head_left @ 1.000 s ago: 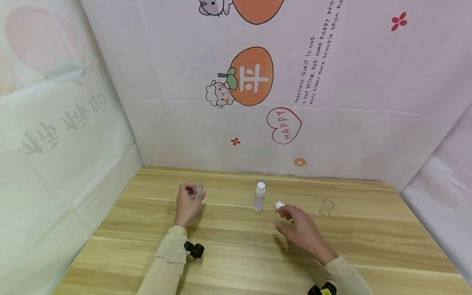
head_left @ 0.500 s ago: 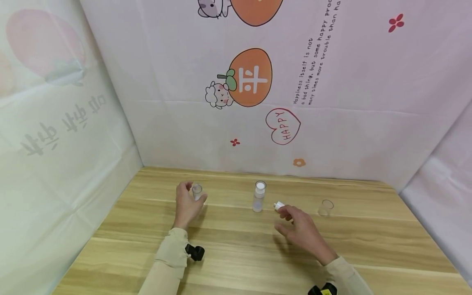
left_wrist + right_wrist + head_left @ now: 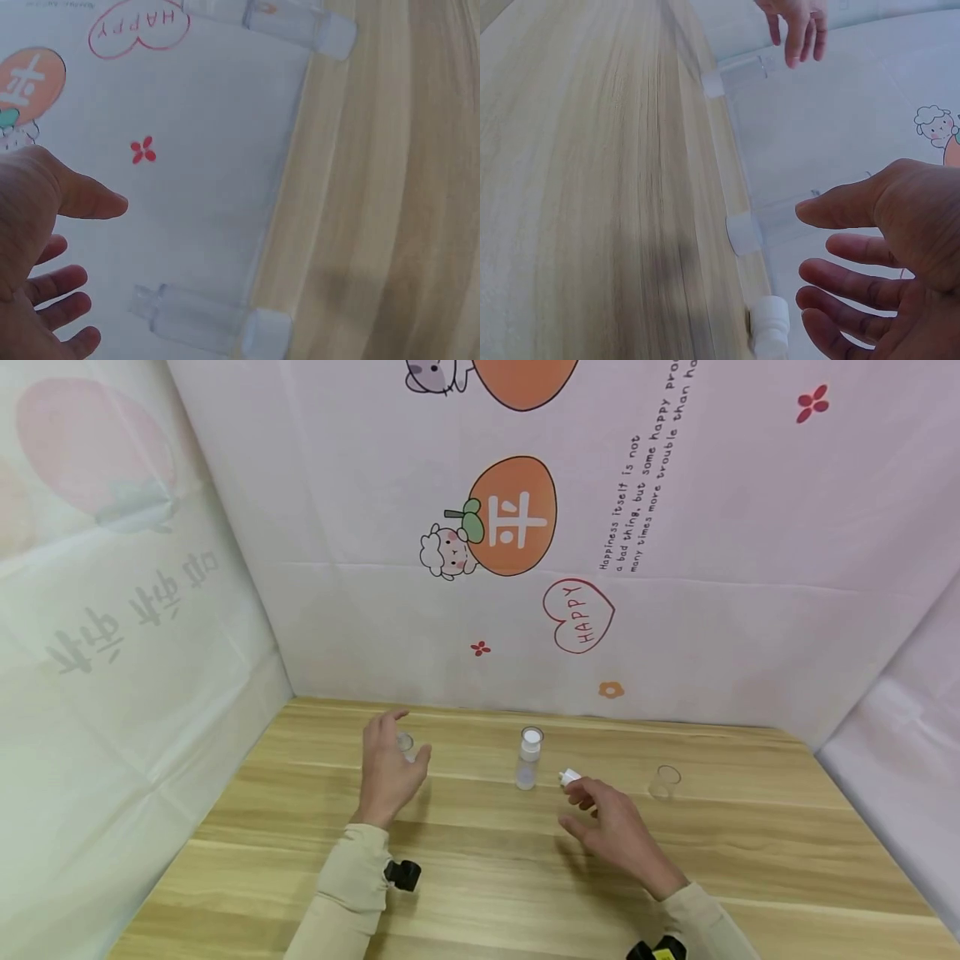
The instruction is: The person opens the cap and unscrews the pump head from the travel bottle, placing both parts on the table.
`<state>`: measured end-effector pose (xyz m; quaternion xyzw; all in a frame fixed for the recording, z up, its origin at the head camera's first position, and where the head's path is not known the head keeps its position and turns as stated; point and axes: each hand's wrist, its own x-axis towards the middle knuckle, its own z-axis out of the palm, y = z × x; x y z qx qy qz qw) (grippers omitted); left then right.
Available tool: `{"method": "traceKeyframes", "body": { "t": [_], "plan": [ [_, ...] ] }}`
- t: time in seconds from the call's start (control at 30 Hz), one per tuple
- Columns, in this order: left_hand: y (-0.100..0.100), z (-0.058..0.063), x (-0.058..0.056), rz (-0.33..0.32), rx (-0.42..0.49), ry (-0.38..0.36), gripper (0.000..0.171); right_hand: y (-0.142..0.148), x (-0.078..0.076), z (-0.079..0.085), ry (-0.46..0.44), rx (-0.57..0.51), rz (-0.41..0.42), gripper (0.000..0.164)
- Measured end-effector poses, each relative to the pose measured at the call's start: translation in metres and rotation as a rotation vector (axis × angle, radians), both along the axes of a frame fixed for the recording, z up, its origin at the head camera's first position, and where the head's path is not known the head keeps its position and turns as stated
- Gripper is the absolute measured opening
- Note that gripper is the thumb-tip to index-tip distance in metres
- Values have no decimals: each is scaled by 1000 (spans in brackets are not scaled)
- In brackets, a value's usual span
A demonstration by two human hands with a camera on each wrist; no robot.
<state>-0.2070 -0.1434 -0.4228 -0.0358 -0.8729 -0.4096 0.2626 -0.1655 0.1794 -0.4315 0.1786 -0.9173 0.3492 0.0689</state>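
One widely spread, unladen left hand is hovering beside an upright bottle left of centre; a brushing fingertip could topple it. Another bottle is standing mid-frame; rightward, a white cap is resting near the loosely curved, equally unladen right hand.

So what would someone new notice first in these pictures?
Probably the whole orange cartoon fruit, upper middle of the head view, and, below right, the red HAPPY heart. Next come the left hand and right hand over the wooden table, a clear bottle standing between them.
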Motion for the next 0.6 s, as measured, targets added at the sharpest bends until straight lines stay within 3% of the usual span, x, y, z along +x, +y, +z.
{"method": "traceKeyframes", "body": {
  "t": [0.17, 0.3, 0.43, 0.6],
  "plan": [
    [17, 7, 1, -36, -74, 89, 57, 0, 0, -1, -7, -29, 13, 28],
    [35, 6, 3, -89, -105, 106, 56, 0, 0, -2, -2, -38, 34, 23],
    [53, 2, 5, -188, -54, 33, 55, 1, 1, -3, 14, -28, 66, 19],
    [74, -5, 5, -311, 38, -123, 54, 2, 1, -4, 29, -17, 100, 18]
  ]
}}
